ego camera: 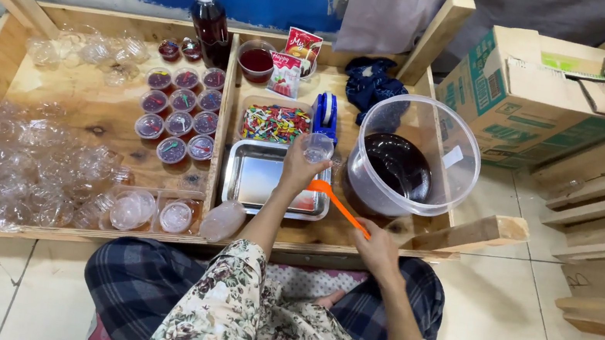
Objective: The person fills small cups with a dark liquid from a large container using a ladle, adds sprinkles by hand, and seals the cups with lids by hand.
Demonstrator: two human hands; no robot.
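Observation:
My left hand [298, 168] holds a small clear plastic cup [317, 147] above the metal tray [254, 179]. An orange ladle [335, 203] is gripped by its handle in my right hand [375, 247], its bowl just under the cup over the tray's right side. To the right stands a big clear plastic tub [445, 154] with dark red liquid at the bottom. Several filled small cups with dark jelly [179, 122] stand in rows on the wooden board to the left of the tray.
A heap of clear empty cups [23, 164] covers the left of the wooden tray table [93, 107]. A dark bottle [211, 25], a red-filled cup [256, 59], sachets [293, 60], a box of coloured sprinkles [274, 123], a blue tape dispenser [325, 114], a cardboard box [538, 92].

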